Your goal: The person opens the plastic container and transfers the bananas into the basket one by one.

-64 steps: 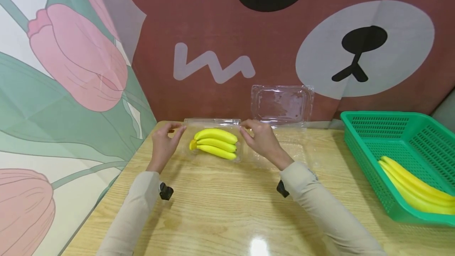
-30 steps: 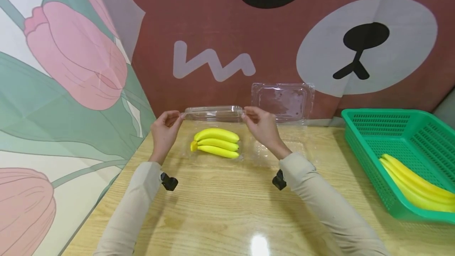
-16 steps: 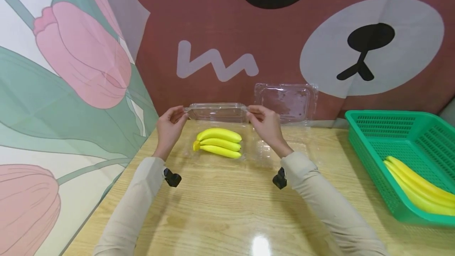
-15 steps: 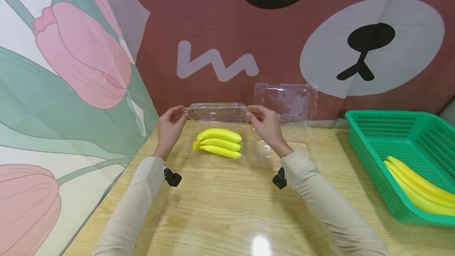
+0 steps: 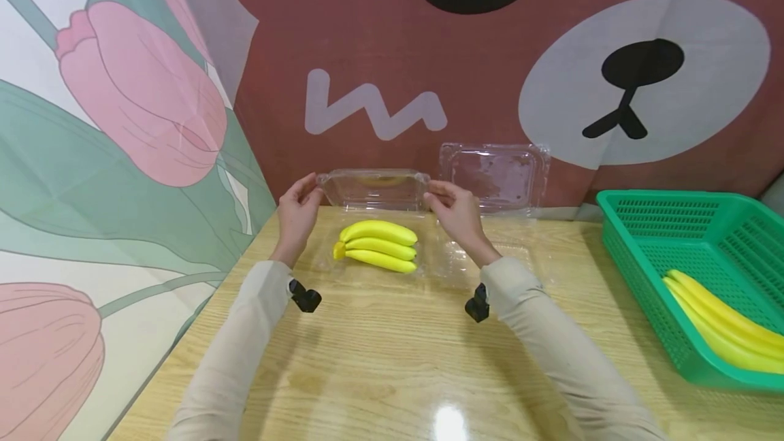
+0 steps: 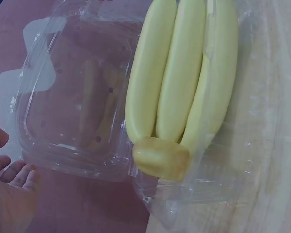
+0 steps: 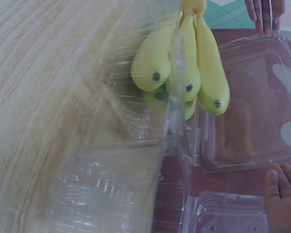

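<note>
Yellow bananas (image 5: 378, 246), three of them side by side on top, lie in the base of a clear plastic box (image 6: 213, 189) at the middle of the head view, their joined stem end pointing left. Just behind them the box's lid (image 5: 376, 192) stands tilted up, near the centre of the frame. From where I stand, the left hand (image 5: 298, 213) is at the lid's left corner, thumb spread apart from loosely extended fingers, gripping nothing. The right hand (image 5: 459, 220) is at the right corner; I can't tell whether its fingertips pinch the rim or merely touch it. Just right of the bananas sits another clear box (image 5: 496, 179), its lid raised too. Toward the right edge, a green basket (image 5: 640, 308) holds more bananas (image 5: 723, 322). All this rests on a pale wooden table (image 5: 380, 359). Behind, a dark red hanging (image 5: 367, 33) shows a bear's muzzle at upper right, while pink tulips (image 5: 143, 94) decorate the left side.
</note>
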Demonstrator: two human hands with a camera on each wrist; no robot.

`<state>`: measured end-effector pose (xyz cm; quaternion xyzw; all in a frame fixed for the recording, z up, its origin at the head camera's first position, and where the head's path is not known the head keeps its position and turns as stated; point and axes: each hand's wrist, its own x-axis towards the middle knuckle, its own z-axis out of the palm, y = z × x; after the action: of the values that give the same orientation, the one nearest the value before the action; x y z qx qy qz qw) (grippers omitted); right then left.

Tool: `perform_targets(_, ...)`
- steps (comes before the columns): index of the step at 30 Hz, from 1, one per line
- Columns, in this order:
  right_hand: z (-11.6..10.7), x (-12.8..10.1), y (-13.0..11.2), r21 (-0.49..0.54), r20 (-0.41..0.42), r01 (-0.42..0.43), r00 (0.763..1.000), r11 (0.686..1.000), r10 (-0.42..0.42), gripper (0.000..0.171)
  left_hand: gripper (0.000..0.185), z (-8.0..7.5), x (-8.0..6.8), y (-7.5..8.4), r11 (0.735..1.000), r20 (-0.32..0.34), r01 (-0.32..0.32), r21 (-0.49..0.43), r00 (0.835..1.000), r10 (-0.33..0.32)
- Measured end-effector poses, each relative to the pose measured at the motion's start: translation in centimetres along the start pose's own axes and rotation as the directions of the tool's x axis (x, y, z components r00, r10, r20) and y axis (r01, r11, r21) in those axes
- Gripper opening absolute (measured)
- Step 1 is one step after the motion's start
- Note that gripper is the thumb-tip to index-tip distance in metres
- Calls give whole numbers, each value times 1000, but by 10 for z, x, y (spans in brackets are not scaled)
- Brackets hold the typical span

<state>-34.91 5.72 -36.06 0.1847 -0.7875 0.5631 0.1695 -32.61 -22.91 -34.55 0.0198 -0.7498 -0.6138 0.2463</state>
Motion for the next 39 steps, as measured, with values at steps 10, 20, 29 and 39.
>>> perform_targets(10, 7, -4, 12, -22, 64, -113, 991, 993, 114, 38, 41, 6, 3, -16, 996, 45, 78, 33, 996, -80)
perform_targets(20, 12, -2, 16, -91, 103, -169, 979, 981, 178, 44, 48, 12, 8, -29, 972, 110, 165, 169, 977, -185)
perform_targets(29, 14, -3, 20, -146, 130, -210, 965, 967, 229, 48, 52, 14, 10, -39, 958, 161, 167, 233, 965, -207)
perform_targets(39, 15, -3, 19, -125, 126, -218, 964, 968, 234, 47, 51, 17, 9, -42, 956, 164, 173, 236, 963, -215)
